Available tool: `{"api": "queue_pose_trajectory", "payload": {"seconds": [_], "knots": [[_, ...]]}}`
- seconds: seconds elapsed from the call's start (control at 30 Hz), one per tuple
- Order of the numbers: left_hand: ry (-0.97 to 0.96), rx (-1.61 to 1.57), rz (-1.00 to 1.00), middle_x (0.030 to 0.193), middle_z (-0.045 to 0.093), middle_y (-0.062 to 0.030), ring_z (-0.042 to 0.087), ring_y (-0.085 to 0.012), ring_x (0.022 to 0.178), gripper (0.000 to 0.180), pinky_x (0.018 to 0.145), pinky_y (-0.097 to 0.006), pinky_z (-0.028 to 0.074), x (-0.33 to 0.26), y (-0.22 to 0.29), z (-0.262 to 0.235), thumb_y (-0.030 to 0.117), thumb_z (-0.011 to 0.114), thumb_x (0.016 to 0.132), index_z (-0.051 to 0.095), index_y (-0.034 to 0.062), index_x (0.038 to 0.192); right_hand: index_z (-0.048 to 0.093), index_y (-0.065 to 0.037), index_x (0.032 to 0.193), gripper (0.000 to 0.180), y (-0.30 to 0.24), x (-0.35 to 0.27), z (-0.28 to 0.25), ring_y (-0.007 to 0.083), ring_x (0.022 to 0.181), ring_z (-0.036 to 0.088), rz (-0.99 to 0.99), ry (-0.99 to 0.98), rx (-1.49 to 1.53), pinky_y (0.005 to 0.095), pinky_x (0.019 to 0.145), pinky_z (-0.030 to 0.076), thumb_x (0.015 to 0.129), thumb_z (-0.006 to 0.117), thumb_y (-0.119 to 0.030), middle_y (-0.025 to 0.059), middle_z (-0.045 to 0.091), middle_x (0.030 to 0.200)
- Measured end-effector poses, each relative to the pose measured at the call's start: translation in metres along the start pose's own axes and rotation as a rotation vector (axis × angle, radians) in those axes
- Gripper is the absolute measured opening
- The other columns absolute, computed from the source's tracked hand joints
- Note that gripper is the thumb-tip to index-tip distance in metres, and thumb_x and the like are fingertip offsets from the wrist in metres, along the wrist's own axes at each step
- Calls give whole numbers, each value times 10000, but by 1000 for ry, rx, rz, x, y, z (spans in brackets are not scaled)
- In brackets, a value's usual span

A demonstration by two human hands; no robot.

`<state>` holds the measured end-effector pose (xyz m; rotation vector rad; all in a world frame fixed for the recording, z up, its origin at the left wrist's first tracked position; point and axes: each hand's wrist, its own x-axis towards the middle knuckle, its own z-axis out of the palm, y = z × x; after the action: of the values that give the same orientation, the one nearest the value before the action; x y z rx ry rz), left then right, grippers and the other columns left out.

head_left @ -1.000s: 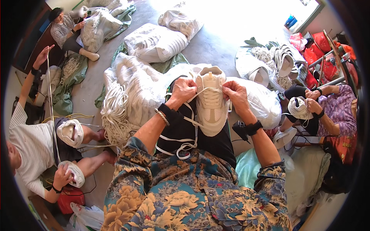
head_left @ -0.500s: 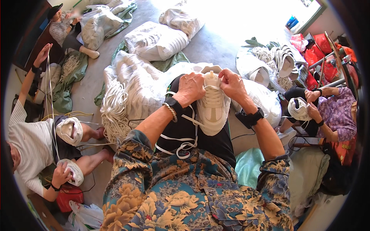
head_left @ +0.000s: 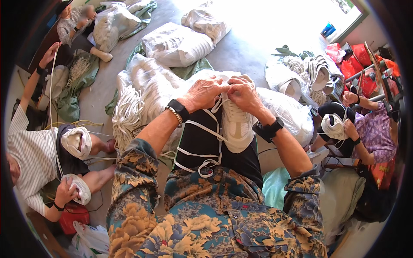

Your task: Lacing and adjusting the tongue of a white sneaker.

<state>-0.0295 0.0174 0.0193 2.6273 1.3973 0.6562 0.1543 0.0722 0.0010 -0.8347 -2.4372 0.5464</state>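
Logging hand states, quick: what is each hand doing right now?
Left hand: closed on the white shoe near its top.
Right hand: closed, pinching the white lace at the shoe.

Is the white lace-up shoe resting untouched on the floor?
No, both the left hand and right hand grip the white lace-up shoe above the lap.

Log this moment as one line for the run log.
left hand: on shoe top | right hand: on shoe top | white shoe: on lap | lace: hanging
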Motion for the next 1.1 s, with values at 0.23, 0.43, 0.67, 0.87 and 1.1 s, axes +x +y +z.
{"api": "queue_pose_trajectory", "payload": {"seconds": [0.23, 0.43, 0.67, 0.87, 1.1], "knots": [[68, -63, -45, 863, 555, -109, 545, -307, 897, 199, 770, -407, 444, -2, -4, 11, 64, 634, 701, 558, 90, 884, 690, -73, 775, 105, -1, 3, -3, 295, 1104, 508, 69, -109, 94, 384, 943, 380, 691, 647, -119, 146, 578, 1152], [105, -113, -108, 883, 573, -116, 553, -303, 891, 208, 772, -398, 444, -2, 5, 14, 90, 641, 714, 577, 88, 911, 693, -80, 746, 77, 12, -5, -5, 284, 1079, 517, 54, 89, 205, 380, 930, 385, 685, 653, -103, 120, 604, 1104], [219, -695, -287, 764, 646, -97, 564, -122, 589, 174, 559, -290, 469, 30, 36, 6, 111, 609, 782, 620, -8, 908, 681, -25, 809, 97, -3, -14, -76, 247, 1042, 553, 94, 175, 236, 333, 871, 428, 723, 656, -62, 126, 589, 1133], [159, -754, -333, 572, 581, -50, 550, -96, 534, 137, 553, -267, 471, 42, 46, 23, 61, 521, 802, 646, 9, 780, 643, -49, 968, 257, 13, -25, -77, 131, 585, 535, 326, -174, 208, 300, 539, 428, 729, 631, -145, 61, 593, 652], [-97, -791, 271, 626, 555, -144, 573, -316, 582, 64, 561, -357, 468, 31, 159, 15, 84, 562, 782, 581, 32, 751, 595, -52, 946, 313, 21, 5, -71, 268, 647, 585, 128, -480, 11, 366, 581, 454, 641, 529, -30, 123, 603, 701]]}}
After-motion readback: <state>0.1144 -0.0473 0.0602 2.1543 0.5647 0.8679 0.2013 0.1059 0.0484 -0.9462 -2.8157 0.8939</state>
